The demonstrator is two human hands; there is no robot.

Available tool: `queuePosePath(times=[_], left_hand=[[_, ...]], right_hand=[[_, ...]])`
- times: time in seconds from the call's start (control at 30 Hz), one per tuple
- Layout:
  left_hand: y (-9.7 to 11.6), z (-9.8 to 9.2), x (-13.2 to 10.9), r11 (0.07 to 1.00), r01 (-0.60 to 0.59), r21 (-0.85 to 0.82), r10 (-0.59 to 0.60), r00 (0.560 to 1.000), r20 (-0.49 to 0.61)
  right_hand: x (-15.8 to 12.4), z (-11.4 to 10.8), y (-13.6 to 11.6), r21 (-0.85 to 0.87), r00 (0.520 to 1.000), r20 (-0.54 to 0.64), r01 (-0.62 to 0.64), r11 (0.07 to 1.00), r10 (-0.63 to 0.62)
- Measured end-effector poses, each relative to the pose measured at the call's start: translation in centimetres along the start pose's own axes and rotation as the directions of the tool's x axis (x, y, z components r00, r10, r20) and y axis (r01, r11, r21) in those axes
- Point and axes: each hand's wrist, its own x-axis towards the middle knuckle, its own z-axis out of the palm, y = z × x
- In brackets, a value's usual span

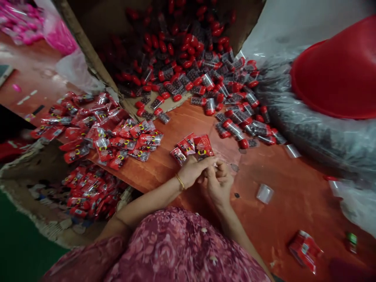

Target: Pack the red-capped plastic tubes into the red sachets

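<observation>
My left hand (192,170), with a gold bangle at the wrist, is closed at the lower edges of several small red printed packets (203,144), which fan out beyond its fingers. How many of these it grips is partly hidden. Against its fingertips, my right hand (219,183) is closed in a pinch. Whatever lies between those right fingers is too small or covered to make out. Just past both hands, the orange-red tabletop (164,168) shows a faint clear plastic sheet (232,150).
A tipped cardboard box (96,43) spills red-capped clear tubes (210,105) across the back. Filled red packets (117,141) heap at left, above a carton (17,172) of more. At right are a red tub (337,74), a clear piece (264,193) and a crumpled red wrapper (304,248).
</observation>
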Motion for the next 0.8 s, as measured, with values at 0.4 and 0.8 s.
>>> queuePosePath(times=[0.4, 0.8], left_hand=[[-0.6, -1.1, -0.4, 0.974, -0.142, -0.175, 0.130, 0.988, -0.079], [9.7, -14.1, -4.6, 0.578, -0.803, -0.146, 0.429, 0.450, -0.783]], right_hand=[[1.7, 0.8, 0.8, 0.001, 0.980, 0.138, -0.143, 0.990, 0.142], [12.5, -3.8, 0.2, -0.909, 0.924, 0.290, 0.347, 0.232, -0.247]])
